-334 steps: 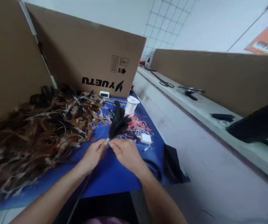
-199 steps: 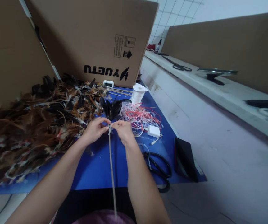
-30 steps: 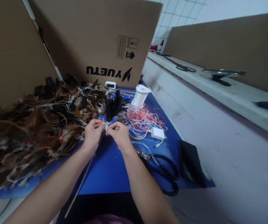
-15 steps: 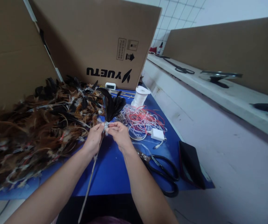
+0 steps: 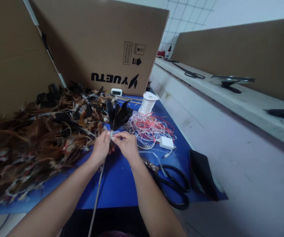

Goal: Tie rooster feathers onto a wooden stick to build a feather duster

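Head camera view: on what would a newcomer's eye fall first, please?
Probably the large heap of brown and black feathers, spread over the left side of the blue table. Next, at the centre, the left hand and right hand meet at the pale base of a black feather tuft. Behind stands a cardboard panel printed YUETU.

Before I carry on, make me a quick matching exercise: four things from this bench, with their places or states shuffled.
1. Black feather tuft
2. Black-handled scissors
3. White spool
4. White charger

A. Near the front edge of the blue tabletop
B. At the near right of the red-and-white strip tangle
C. Base held by left hand and right hand
D. Upright, beyond the tangle

Pairs: 1-C, 2-A, 3-D, 4-B
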